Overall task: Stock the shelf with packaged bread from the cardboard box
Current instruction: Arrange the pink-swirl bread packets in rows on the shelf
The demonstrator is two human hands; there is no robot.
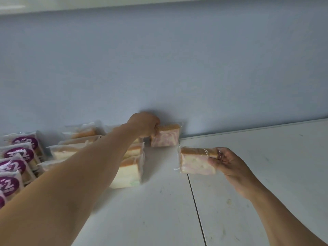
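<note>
A plain blue-grey back wall (pixel 159 59) fills most of the view, smooth and unmarked, dimmer toward its lower edge. A soft darker patch (pixel 170 115) lies low on it near the middle. Along the very top runs a pale, whitish band (pixel 124 4), blurred and tilted slightly down to the left; what it belongs to cannot be told. At the far left, a row of purple-labelled packets (pixel 16 153) stands one behind another, leaning back, each in a clear and white wrapper with a round purple badge bearing white lettering too blurred to read. The nearest ones are cut off by the picture's left edge.
</note>
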